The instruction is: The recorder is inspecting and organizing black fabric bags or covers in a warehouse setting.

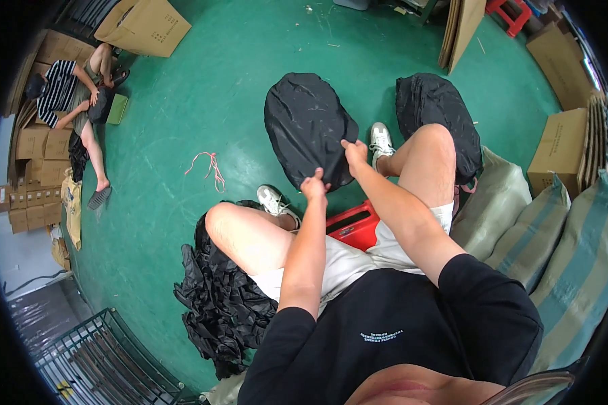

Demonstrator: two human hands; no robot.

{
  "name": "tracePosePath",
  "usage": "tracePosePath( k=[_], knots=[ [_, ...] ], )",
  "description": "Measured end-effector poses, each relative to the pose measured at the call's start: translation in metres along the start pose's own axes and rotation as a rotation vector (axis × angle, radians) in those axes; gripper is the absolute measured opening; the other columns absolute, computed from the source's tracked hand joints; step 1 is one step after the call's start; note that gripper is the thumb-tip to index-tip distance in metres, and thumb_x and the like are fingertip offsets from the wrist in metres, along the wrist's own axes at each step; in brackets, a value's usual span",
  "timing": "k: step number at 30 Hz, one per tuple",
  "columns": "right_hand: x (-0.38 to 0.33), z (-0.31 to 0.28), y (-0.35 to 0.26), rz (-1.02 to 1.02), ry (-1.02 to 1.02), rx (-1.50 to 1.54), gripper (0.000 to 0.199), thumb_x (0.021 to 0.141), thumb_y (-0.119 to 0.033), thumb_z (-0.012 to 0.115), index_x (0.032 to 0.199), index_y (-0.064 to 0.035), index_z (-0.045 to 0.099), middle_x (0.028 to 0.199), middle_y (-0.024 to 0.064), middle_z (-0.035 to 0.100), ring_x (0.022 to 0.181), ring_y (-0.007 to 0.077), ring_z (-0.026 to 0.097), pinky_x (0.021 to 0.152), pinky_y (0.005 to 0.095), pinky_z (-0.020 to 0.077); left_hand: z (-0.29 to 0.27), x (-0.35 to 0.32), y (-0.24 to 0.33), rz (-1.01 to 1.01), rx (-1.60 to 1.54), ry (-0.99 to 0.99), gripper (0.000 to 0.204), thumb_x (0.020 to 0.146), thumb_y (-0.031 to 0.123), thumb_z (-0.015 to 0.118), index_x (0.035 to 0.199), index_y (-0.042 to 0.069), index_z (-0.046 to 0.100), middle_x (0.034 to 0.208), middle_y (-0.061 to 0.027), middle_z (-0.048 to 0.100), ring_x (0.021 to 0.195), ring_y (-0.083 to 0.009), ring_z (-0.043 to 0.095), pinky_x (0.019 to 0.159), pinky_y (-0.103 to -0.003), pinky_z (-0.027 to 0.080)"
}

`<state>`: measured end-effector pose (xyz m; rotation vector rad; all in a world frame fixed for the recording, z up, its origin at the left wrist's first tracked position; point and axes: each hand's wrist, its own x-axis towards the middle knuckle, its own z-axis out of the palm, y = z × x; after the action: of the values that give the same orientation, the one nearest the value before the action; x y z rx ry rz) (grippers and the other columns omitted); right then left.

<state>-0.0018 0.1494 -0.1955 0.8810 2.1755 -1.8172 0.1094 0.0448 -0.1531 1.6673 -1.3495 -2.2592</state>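
Note:
A black, rounded piece of thin fabric, like a bag or cover, lies spread on the green floor in front of me. My left hand is closed on its near edge. Further right along the same edge, my right hand pinches the cloth. Small creases run across the fabric. What lies beneath it is hidden. Beyond my right knee rests a thick stack of similar black fabric pieces. Beside my left leg is a loose, crumpled heap of black fabric.
I sit on a red stool. Pink string lies on the floor at left. Stuffed woven sacks and cardboard boxes stand at right. Another person sits far left near stacked boxes. A metal rack stands lower left.

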Motion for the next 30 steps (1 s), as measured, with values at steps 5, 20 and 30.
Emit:
tracePosePath(
  k=[5, 20, 30],
  knots=[
    [-0.015, -0.004, 0.004, 0.069, -0.003, -0.085, 0.044, 0.082, -0.016, 0.070, 0.117, 0.0068, 0.057, 0.110, 0.0145, 0.065, 0.102, 0.0247, 0.060, 0.090, 0.0343, 0.0450, -0.006, -0.001, -0.002, -0.150, -0.116, -0.202, 0.023, 0.085, 0.021, 0.073, 0.090, 0.005, 0.057, 0.080, -0.0077, 0.065, 0.059, -0.0206, 0.064, 0.050, -0.031, 0.054],
    [-0.003, 0.037, -0.141, 0.508, -0.605, 0.629, 0.033, 0.088, -0.021, 0.052, 0.117, -0.0052, 0.055, 0.121, 0.0112, 0.062, 0.110, 0.0273, 0.058, 0.093, 0.0405, 0.0460, 0.026, 0.083, 0.147, -0.022, -0.453, -0.320, 0.020, 0.094, 0.034, 0.060, 0.100, 0.015, 0.062, 0.092, 0.0019, 0.065, 0.072, -0.0120, 0.059, 0.053, -0.028, 0.041],
    [0.068, 0.167, -0.296, 0.274, -0.872, 0.546, 0.028, 0.100, -0.025, 0.042, 0.116, -0.0049, 0.052, 0.120, 0.0117, 0.058, 0.113, 0.0274, 0.054, 0.098, 0.0454, 0.0410, 0.102, 0.127, 0.349, 0.000, -0.171, -0.346, 0.021, 0.096, 0.029, 0.057, 0.096, 0.009, 0.060, 0.097, -0.0052, 0.064, 0.088, -0.0192, 0.058, 0.076, -0.034, 0.047]
  ],
)
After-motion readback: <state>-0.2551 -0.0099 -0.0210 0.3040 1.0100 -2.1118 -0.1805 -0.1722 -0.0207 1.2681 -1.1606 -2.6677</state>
